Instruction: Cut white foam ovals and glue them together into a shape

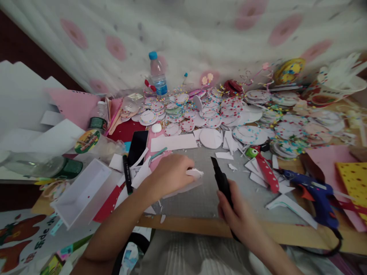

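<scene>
1. Nearest, right of the lower centre of the frame, my right grip [236, 206] is closed around a black cutter knife [222, 179], its blade out and tilted toward the upper left.
2. My left grip [172, 172], at the centre, is curled around a crumpled white piece [195, 173], just beside the blade and apart from it.
3. Under both lies a grey cutting mat [197, 206] on the wooden surface [186, 225].
4. At the lower right rests a blue glue gun [315, 193]; at the lower left, a white box [82, 193].
5. Left of centre, a black marker [127, 175] lies near a phone [137, 148].
6. Beyond the mat, dotted discs [212, 114] lie heaped across the middle and right.
7. Farthest, a blue-capped bottle [158, 76] stands before a flowered curtain [186, 30].
</scene>
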`<state>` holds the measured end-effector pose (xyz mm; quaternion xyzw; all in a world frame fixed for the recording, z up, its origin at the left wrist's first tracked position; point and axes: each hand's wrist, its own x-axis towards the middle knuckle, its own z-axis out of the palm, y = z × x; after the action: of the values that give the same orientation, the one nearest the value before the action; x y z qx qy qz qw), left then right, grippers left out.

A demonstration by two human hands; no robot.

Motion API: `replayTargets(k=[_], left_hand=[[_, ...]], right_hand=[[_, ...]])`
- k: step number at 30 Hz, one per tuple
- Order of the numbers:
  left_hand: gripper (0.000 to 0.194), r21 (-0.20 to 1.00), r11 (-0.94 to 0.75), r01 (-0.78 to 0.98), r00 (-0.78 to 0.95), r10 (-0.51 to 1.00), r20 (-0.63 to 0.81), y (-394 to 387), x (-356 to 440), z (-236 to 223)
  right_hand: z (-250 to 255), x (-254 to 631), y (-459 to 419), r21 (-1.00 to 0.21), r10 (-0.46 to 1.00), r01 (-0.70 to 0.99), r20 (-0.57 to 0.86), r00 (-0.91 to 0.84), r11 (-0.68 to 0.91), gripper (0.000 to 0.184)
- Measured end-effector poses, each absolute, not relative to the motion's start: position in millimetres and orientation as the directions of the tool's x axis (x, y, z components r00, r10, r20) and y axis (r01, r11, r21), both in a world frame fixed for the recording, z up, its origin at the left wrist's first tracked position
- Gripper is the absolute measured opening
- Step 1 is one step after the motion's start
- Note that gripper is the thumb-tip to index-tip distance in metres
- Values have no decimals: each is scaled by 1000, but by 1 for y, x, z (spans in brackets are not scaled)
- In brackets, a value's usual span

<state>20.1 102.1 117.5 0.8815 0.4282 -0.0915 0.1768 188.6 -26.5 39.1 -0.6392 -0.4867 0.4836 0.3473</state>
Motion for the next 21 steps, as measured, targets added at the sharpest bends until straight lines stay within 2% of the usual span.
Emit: replayTargets(k=[2, 6, 12, 16, 21], left_hand=[[20, 244, -547, 801, 599, 720, -350, 99, 19, 117], [20, 182, -552, 814, 577, 730, -367, 94, 27, 118], [21, 110, -523, 845, 523, 767, -373, 94, 38, 116], [22, 94, -524, 847, 517, 767, -380, 95, 39, 117], [21, 101, -551, 828, 544, 749, -377, 93, 41, 116]], right_hand=[[39, 191, -32, -921, 965, 294, -261, 16, -254, 39], [45, 194, -40, -917, 966, 336, -248, -65, -213, 45], [60, 198, -42, -894, 970, 399, -238, -42, -202, 48], [65, 200, -42, -883, 963, 419, -262, -66, -211, 46], [60, 202, -40, -811, 970, 572, -221, -101, -125, 40]])
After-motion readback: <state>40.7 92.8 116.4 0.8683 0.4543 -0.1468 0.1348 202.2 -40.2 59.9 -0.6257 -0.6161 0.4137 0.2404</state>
